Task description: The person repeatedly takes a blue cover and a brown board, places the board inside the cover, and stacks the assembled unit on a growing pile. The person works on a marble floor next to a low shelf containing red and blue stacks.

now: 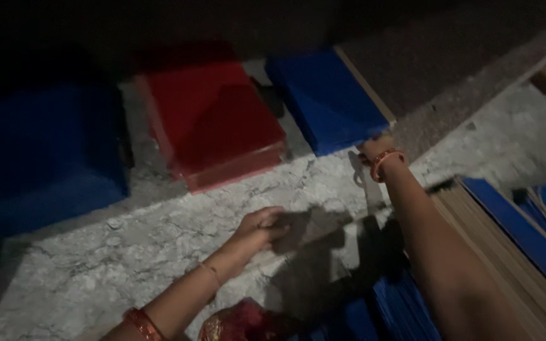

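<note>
- Three flat stacks already lie in a row on the grey mottled stone floor (159,233): a dark blue stack of boards (45,151) at the left, a red stack of boards (213,117) in the middle, and a blue stack of boards with a pale cardboard edge (327,101) at the right.
- The right hand (374,148) reaches the near corner of that blue stack; its fingers are hidden, so I cannot tell the grip.
- The left hand (260,227) rests curled and empty on the floor.
- More loose blue and cardboard sheets (513,246) remain piled at the right, unsorted.
- No labels are visible.

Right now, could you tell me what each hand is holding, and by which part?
The right hand grips the near corner of the blue flat board stack. The left hand rests on the marble floor, its grip unclear.
</note>
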